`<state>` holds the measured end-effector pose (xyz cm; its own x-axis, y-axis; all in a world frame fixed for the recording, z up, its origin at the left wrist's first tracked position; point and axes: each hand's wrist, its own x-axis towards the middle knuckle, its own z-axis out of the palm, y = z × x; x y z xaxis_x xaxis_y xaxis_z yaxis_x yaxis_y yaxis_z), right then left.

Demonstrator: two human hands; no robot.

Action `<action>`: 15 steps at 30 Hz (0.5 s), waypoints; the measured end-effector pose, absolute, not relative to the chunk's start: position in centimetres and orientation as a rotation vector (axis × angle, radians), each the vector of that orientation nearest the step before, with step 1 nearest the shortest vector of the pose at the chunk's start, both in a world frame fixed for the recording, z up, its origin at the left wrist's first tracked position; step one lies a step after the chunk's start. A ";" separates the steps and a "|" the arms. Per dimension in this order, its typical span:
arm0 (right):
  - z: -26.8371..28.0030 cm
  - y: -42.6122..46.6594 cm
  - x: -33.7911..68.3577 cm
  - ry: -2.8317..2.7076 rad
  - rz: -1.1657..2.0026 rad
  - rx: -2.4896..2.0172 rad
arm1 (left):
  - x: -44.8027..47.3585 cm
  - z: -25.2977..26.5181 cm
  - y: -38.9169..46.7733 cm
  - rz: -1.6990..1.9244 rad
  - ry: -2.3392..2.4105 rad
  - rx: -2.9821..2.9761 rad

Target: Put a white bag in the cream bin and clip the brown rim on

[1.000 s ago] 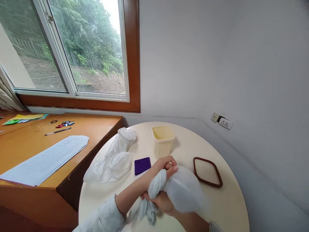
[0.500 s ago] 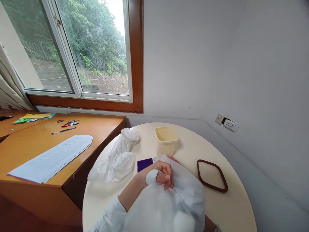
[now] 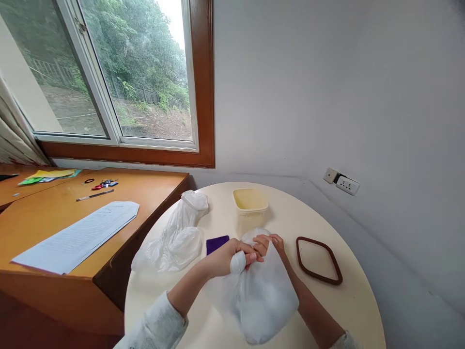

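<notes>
Bunched plastic is gripped in my left hand (image 3: pixel 232 257), whose fingers are closed around the neck of a white plastic bag (image 3: pixel 267 295). A loop of the plastic bulges out by its thumb. My right hand (image 3: pixel 271 242) meets it at the fingertips, its fingers bent over the far side of the same bag. The bag hangs full and rounded below both hands; what is inside cannot be made out. Just left of my left hand lies a dark purple cloth-like square (image 3: pixel 217 244). A pale yellow square container (image 3: pixel 250 208) stands beyond the hands.
Another crumpled white plastic bag (image 3: pixel 174 242) lies on the left of the round cream table (image 3: pixel 348 310). On the right rests a brown rounded-square frame (image 3: pixel 319 261). The neighbouring wooden desk (image 3: pixel 156 189) bears papers (image 3: pixel 80 237), a pen (image 3: pixel 95 195) and keys (image 3: pixel 105 184).
The filled bag has swung away from me and looks more compact. My right hand and forearm, mostly hidden behind it before, now show. My left hand stays closed on the neck.
</notes>
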<state>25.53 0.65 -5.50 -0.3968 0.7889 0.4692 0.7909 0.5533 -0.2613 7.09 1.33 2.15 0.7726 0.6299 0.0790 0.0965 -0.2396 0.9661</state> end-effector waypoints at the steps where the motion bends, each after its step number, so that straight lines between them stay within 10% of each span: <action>1: -5.2 0.7 25.6 -2.257 -0.024 -1.249 | 7.1 2.3 1.2 0.541 0.550 1.831; 15: 3.5 -1.6 25.6 -2.150 0.657 -1.556 | 6.9 0.6 1.4 0.547 0.823 1.838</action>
